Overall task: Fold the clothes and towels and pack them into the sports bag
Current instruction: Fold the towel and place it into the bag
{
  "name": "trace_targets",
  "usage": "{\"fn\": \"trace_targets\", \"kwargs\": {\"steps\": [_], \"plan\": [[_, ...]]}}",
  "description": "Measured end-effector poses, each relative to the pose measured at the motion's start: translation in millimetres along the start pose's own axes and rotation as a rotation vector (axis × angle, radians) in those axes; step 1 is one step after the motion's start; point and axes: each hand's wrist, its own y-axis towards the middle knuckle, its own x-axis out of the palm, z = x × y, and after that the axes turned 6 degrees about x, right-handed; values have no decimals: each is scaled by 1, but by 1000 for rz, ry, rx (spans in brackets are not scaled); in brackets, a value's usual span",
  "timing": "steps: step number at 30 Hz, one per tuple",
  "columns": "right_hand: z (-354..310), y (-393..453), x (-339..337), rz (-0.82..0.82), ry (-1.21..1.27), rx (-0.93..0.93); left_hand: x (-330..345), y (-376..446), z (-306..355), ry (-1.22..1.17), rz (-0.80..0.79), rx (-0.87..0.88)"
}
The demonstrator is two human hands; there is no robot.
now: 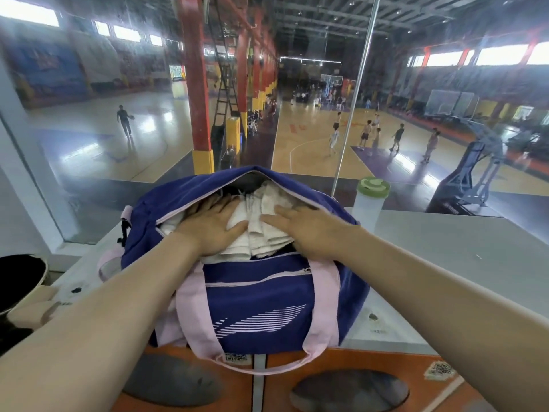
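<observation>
Head view: the navy sports bag (252,298) with pink straps stands unzipped on the grey desk (463,251). Both hands lie flat on the folded white towels (255,230) that fill its opening. The left hand (212,226) has its fingers (208,205) straight, pressing the towels' left part; the right hand (309,227) presses beside it with fingers extended, gripping nothing. Right of the right hand's fingers, just beyond the bag, stands a green-lidded bottle (370,203).
</observation>
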Motion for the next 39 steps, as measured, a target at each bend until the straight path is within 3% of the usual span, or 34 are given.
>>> {"fn": "trace_targets", "kwargs": {"steps": [4,7,9,12,17,22,26,32,39], "plan": [[-15,-7,7,-74,326,123,-11,13,9,-145,3,-87],[-6,4,-6,-70,798,239,-24,19,38,-322,403,6],[4,15,-9,6,845,351,-27,24,58,-312,471,206],[9,30,-2,51,594,435,-13,42,70,-236,263,319],[10,33,18,-58,404,464,5,54,61,-49,32,106],[23,40,24,-169,419,553,0,51,64,46,-84,58],[17,33,40,-135,534,599,5,49,67,97,-116,24],[13,4,23,2,580,458,-7,30,88,47,-158,-60],[17,-39,5,-14,523,315,-18,-12,104,-191,-180,-33]]}}
